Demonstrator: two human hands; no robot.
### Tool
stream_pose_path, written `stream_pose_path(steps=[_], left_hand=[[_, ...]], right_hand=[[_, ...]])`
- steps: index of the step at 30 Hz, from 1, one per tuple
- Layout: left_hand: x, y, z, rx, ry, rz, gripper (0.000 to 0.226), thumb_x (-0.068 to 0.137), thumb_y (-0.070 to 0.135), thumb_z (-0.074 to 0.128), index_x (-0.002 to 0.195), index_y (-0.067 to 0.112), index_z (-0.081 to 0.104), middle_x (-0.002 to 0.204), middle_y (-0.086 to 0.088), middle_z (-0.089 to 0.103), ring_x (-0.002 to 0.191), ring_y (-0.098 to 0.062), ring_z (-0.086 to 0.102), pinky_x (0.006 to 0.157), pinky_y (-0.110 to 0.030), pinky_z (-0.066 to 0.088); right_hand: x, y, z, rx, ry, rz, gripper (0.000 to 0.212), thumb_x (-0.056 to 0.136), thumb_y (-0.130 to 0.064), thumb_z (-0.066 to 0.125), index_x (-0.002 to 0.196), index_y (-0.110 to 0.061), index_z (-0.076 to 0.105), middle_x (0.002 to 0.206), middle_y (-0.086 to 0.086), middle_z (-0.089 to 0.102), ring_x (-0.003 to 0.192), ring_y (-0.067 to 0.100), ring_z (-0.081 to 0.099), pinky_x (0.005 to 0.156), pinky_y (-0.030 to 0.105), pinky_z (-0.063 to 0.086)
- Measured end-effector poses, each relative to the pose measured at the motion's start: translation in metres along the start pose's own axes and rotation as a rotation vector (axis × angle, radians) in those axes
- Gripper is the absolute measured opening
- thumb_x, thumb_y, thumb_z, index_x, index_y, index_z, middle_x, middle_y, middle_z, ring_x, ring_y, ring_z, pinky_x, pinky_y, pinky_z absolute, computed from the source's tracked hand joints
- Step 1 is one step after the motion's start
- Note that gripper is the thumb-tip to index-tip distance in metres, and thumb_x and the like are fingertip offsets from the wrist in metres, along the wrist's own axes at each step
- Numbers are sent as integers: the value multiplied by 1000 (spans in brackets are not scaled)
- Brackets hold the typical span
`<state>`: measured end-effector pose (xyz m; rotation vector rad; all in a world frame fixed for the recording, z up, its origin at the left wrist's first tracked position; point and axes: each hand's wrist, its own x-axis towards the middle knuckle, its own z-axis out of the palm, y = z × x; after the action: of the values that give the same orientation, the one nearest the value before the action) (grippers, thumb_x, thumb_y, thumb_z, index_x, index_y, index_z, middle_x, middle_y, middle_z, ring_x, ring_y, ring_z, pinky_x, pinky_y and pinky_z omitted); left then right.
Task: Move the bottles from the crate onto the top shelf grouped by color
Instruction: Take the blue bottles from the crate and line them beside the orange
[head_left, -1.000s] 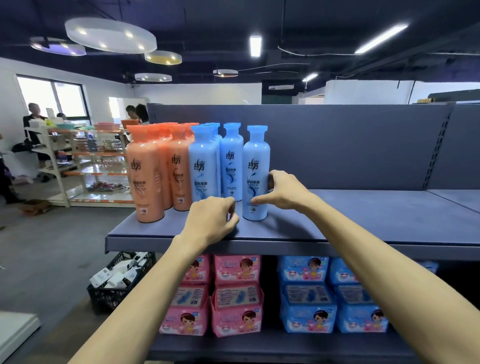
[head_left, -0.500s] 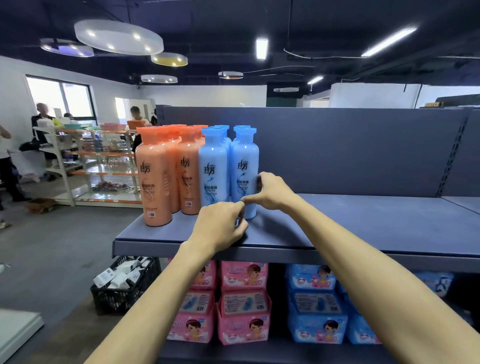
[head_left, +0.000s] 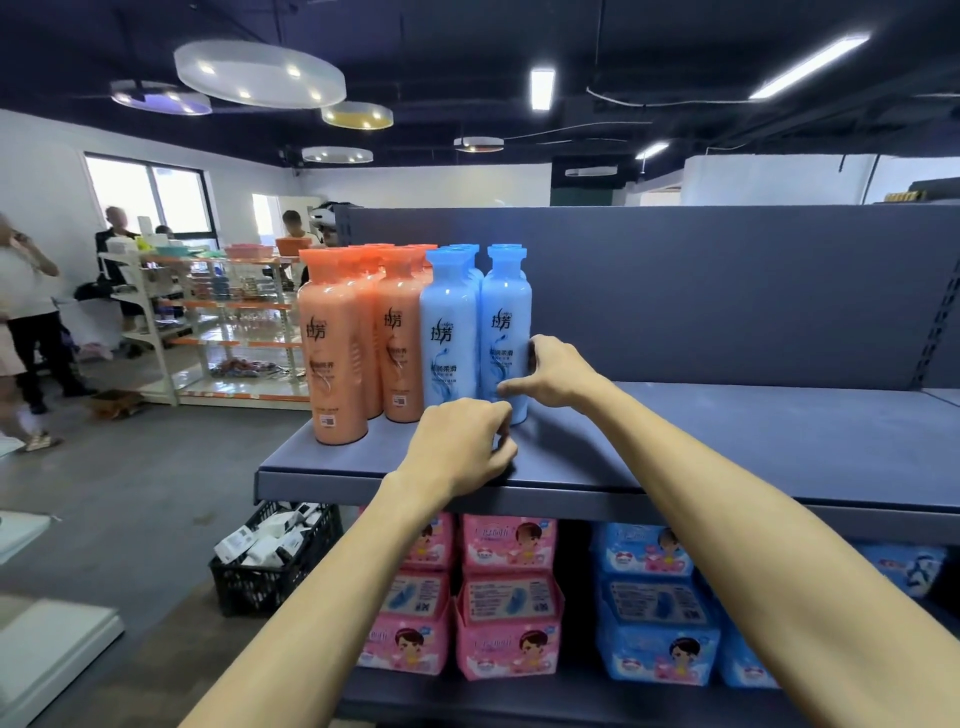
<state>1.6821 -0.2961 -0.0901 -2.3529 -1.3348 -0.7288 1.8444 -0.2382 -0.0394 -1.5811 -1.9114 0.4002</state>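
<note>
Evidently a placing step: the right hand (head_left: 551, 372) pinches the blue bottle (head_left: 506, 327), standing on the shelf (head_left: 727, 441) just beyond the left hand (head_left: 457, 448), whose curled fingers sit at its foot, grip unclear. Next calls for nudging it flush with its blue neighbour (head_left: 448, 343), then releasing.

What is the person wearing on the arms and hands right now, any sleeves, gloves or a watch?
Nothing that shows. The left forearm and right forearm are bare up to the frame edge, with no sleeve in view. The left hand and right hand are ungloved; no watch, band or ring is visible on the sides facing the camera.
</note>
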Motion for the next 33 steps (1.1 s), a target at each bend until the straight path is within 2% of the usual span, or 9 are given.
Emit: stream_pose_path(steps=[3, 8, 12, 14, 17, 19, 22, 28, 33], left_hand=[[-2, 2, -4, 9, -12, 5, 17, 86, 35, 49, 90, 22, 58, 85, 3, 66, 84, -23, 59, 62, -30, 34], [-7, 3, -19, 40, -6, 19, 15, 86, 36, 49, 86, 22, 55, 83, 4, 65, 81, -20, 58, 61, -30, 34], [-4, 5, -30, 63, -12, -2, 13, 85, 35, 49, 85, 24, 55, 83, 5, 64, 81, -20, 57, 61, -30, 32], [-2, 8, -32, 56, -8, -5, 13, 85, 35, 50, 84, 23, 55, 81, 5, 64, 80, -21, 57, 60, -30, 34], [1, 14, -32, 50, -9, -7, 13, 84, 34, 50, 83, 22, 55, 79, 4, 64, 76, -21, 56, 59, -30, 37], [3, 21, -31, 53, -15, -3, 12, 83, 34, 50, 82, 22, 54, 79, 4, 64, 74, -22, 54, 59, -30, 34], [5, 33, -31, 55, -19, 12, 12, 84, 33, 51, 79, 21, 50, 79, 4, 62, 72, -22, 49, 61, -30, 34], [12, 54, -25, 63, -11, 70, 15, 86, 36, 50, 88, 23, 56, 86, 4, 65, 82, -24, 59, 63, -30, 34], [28, 73, -24, 71, -12, 110, 17, 87, 36, 49, 92, 22, 57, 86, 5, 66, 83, -24, 60, 62, -30, 36]], right_hand=[[-7, -4, 1, 6, -10, 8, 52, 77, -32, 82, 113, -10, 52, 110, 3, 62, 88, 18, 59, 57, 22, 42], [-26, -9, 13, -69, 45, 19, 44, 88, -28, 72, 110, -9, 39, 113, 14, 56, 92, 30, 60, 73, 37, 51], [-42, -8, 1, -84, 72, 28, 42, 88, -25, 71, 107, -10, 37, 96, 10, 54, 71, 20, 52, 53, 30, 40], [-50, -7, -10, -106, 83, 22, 48, 87, -25, 71, 118, -6, 39, 90, 7, 53, 67, 18, 51, 52, 30, 39], [-61, -3, -22, -148, 94, 17, 59, 87, -26, 72, 130, -4, 38, 111, 13, 58, 89, 28, 63, 71, 39, 53], [-66, 2, -28, -173, 98, 20, 60, 87, -27, 72, 130, -4, 39, 125, 17, 57, 99, 32, 63, 83, 44, 55], [-73, 13, -39, -199, 95, 31, 59, 86, -29, 71, 131, -5, 40, 126, 16, 57, 104, 32, 62, 87, 46, 54], [-92, 35, -60, -217, 106, 27, 70, 85, -30, 70, 143, -9, 37, 127, 15, 58, 110, 29, 62, 93, 46, 53], [-103, 46, -84, -249, 154, 15, 67, 85, -30, 68, 142, -10, 40, 128, 12, 60, 111, 27, 61, 92, 43, 53]])
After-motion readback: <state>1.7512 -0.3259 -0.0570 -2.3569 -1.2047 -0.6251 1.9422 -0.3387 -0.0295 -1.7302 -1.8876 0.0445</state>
